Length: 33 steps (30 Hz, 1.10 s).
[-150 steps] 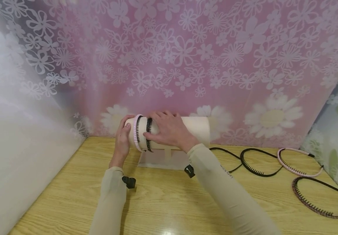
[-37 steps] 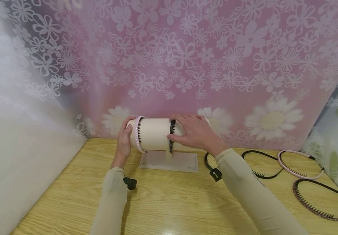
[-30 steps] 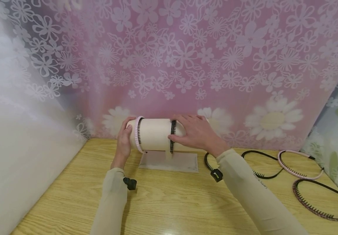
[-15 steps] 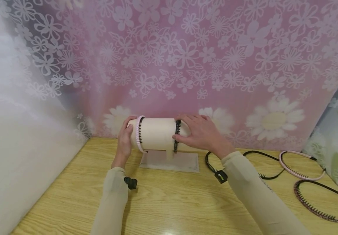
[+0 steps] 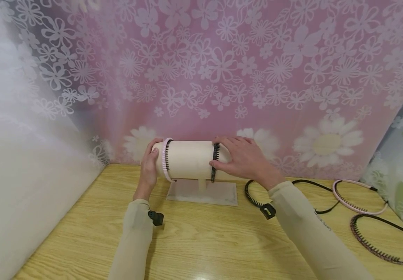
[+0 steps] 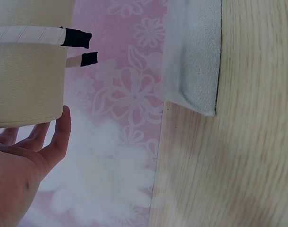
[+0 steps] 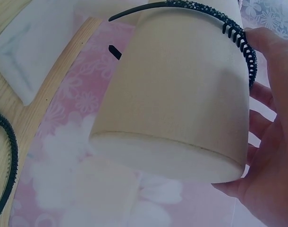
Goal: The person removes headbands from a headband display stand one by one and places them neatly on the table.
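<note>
A cream cylinder headband stand (image 5: 190,159) lies sideways on a post over a pale flat base (image 5: 201,192). My left hand (image 5: 148,165) holds its left end, thumb in front and fingers behind; the left wrist view shows those fingertips (image 6: 63,125) at the rim. Close to that hand, a pink ribbed headband (image 5: 164,159) with dark teeth sits round the cylinder. My right hand (image 5: 241,157) grips a black glittery toothed headband (image 5: 215,155) right of the middle, thumb on its front. Both ends of the black headband (image 7: 210,12) show free below the cylinder in the right wrist view.
Several loose headbands lie on the wooden table (image 5: 194,241) at the right: a black one (image 5: 252,196) by the base, another black one (image 5: 313,182), a pink one (image 5: 348,200) and a dark patterned one (image 5: 373,247). A pink floral curtain (image 5: 201,77) hangs close behind the stand.
My right hand has slid the black headband rightward along the cylinder, from near the pink headband to right of the post. The left hand and pink headband have stayed at the left end.
</note>
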Available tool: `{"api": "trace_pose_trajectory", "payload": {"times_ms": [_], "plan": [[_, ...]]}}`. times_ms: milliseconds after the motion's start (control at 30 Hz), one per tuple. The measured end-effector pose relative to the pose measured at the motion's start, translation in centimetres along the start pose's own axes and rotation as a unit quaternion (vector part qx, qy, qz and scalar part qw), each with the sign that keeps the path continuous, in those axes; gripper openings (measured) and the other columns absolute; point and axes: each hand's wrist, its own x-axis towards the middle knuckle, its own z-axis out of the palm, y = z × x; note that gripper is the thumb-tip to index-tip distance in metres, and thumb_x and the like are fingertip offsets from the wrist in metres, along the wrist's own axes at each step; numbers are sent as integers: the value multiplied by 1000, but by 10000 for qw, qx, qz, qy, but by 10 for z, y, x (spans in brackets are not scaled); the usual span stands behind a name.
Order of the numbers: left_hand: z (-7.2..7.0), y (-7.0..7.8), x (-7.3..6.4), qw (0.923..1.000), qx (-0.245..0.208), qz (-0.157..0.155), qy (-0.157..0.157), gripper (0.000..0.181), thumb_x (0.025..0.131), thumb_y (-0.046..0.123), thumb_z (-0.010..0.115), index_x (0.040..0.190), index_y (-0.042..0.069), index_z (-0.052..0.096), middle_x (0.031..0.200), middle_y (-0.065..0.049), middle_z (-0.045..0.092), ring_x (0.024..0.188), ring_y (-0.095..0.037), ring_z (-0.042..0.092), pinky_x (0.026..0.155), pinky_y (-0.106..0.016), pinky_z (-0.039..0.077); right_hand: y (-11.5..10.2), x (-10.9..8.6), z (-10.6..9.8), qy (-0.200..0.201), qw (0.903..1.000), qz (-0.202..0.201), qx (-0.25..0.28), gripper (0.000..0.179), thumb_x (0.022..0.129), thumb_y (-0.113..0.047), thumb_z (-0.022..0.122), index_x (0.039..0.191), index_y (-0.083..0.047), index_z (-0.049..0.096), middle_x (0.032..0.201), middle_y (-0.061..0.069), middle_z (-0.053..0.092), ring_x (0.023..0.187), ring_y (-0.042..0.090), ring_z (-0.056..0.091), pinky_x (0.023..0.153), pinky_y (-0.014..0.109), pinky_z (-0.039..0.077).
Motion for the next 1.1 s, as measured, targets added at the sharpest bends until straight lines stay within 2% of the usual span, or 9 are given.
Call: {"api": "trace_pose_trajectory", "payload": {"times_ms": [233, 467, 700, 933, 1100], "plan": [[0, 0, 0, 10000, -5, -4, -25, 46, 108, 39, 32, 148, 24, 49, 141, -5, 54, 103, -23, 58, 77, -33, 52, 3, -2, -1, 35, 10000, 26, 49, 67, 93, -64, 60, 148, -27, 50, 154, 4, 53, 138, 36, 52, 109, 64, 38], [0, -2, 1, 10000, -53, 22, 34, 46, 107, 41, 35, 145, 22, 53, 134, 1, 57, 101, -24, 59, 78, -31, 52, 6, -6, -2, 4, 9999, 28, 138, 68, 92, -63, 62, 148, -26, 50, 155, 5, 52, 138, 37, 51, 110, 65, 37], [0, -1, 0, 10000, -61, 48, -15, 47, 107, 42, 35, 146, 23, 51, 138, -3, 55, 104, -26, 58, 78, -32, 53, 11, -10, -3, 30, 9996, 98, 270, 67, 92, -63, 63, 147, -29, 50, 155, 3, 52, 140, 37, 50, 107, 67, 39], [1, -1, 1, 10000, -78, 25, 28, 49, 106, 43, 36, 146, 17, 51, 135, 0, 56, 103, -27, 58, 76, -33, 53, 16, -14, -3, 20, 9988, 136, 478, 66, 92, -62, 64, 147, -29, 49, 156, 2, 51, 141, 38, 48, 102, 71, 42], [1, -2, 1, 10000, -85, 4, 43, 48, 106, 43, 36, 146, 21, 52, 136, 0, 56, 104, -27, 58, 77, -32, 52, 18, -16, -2, 68, 9982, 129, 585, 64, 92, -61, 65, 146, -28, 51, 156, 2, 51, 142, 38, 46, 103, 67, 45]]}}
